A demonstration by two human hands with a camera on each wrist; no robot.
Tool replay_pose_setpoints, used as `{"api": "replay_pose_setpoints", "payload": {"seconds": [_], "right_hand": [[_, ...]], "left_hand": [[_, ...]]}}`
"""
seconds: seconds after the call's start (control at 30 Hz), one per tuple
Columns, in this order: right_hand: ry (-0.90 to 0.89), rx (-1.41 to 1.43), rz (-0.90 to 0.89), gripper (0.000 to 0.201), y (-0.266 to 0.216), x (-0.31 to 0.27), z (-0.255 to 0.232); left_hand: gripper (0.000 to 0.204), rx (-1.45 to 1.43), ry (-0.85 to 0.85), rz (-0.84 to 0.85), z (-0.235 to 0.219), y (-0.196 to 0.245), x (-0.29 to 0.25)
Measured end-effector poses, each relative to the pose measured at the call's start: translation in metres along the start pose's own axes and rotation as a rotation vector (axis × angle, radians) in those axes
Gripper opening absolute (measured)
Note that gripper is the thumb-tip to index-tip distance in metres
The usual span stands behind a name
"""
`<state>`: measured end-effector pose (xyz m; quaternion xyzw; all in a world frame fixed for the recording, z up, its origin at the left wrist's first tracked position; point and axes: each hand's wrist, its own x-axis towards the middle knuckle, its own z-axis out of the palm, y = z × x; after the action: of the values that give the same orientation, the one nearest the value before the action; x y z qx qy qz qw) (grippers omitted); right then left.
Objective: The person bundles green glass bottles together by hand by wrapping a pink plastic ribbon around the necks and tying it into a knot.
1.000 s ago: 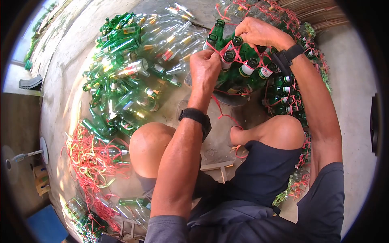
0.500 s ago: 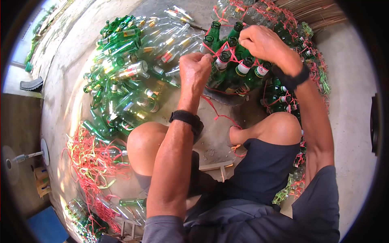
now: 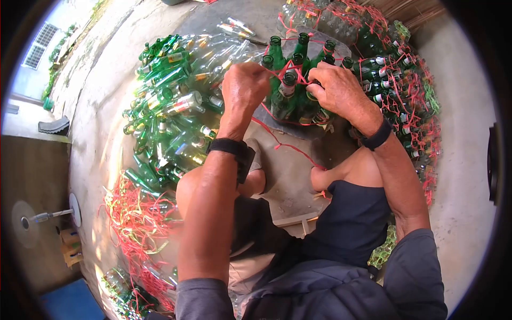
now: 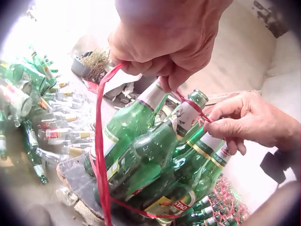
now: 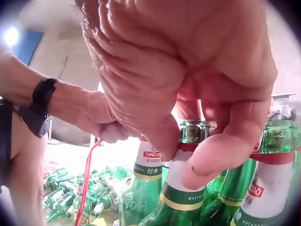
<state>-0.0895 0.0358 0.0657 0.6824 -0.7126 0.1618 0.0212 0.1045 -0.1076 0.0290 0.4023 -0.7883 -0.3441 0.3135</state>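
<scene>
A bundle of upright green beer bottles [image 3: 284, 104] stands on a dark board [image 3: 304, 130], with a red plastic strap [image 3: 288, 145] wound round it and woven between the necks. My left hand [image 3: 245, 93] is at the left of the bundle, fingers curled round the strap; a long end [image 4: 99, 141] hangs below it in the left wrist view. Over the right-hand necks, my right hand [image 3: 341, 93] pinches the strap between thumb and finger beside a bottle neck. In the right wrist view its fingers straddle a white-labelled neck [image 5: 175, 172].
Loose green bottles [image 3: 165, 101] and clear bottles [image 3: 213, 56] lie heaped at the left. A tangle of red and yellow straps [image 3: 136, 213] is nearer. Strapped bottle bundles [image 3: 397, 80] line the right side. The person's knees flank a small wooden piece [image 3: 295, 220].
The right hand has come down from behind the bundle to its front right necks. The left hand has drawn away to the left with the strap. The head view has shifted slightly.
</scene>
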Motion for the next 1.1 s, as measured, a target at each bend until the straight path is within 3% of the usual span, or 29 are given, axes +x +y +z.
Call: {"api": "replay_pose_setpoints", "payload": {"seconds": [0.33, 0.53, 0.7, 1.1], "right_hand": [[0.053, 0.053, -0.030, 0.017, 0.004, 0.000, 0.008], [0.021, 0.072, -0.019, 0.018, 0.006, -0.002, 0.008], [0.025, 0.085, -0.007, 0.020, 0.005, -0.005, 0.008], [0.099, 0.151, -0.058, 0.024, 0.017, -0.013, 0.010]], "left_hand": [[0.018, 0.261, 0.096, 0.147, -0.005, 0.007, 0.002], [0.036, 0.404, 0.110, 0.171, -0.010, 0.020, 0.001], [0.036, 0.485, -0.117, 0.373, -0.027, 0.022, 0.013], [0.022, 0.718, -0.292, 0.645, -0.038, 0.032, 0.030]]}}
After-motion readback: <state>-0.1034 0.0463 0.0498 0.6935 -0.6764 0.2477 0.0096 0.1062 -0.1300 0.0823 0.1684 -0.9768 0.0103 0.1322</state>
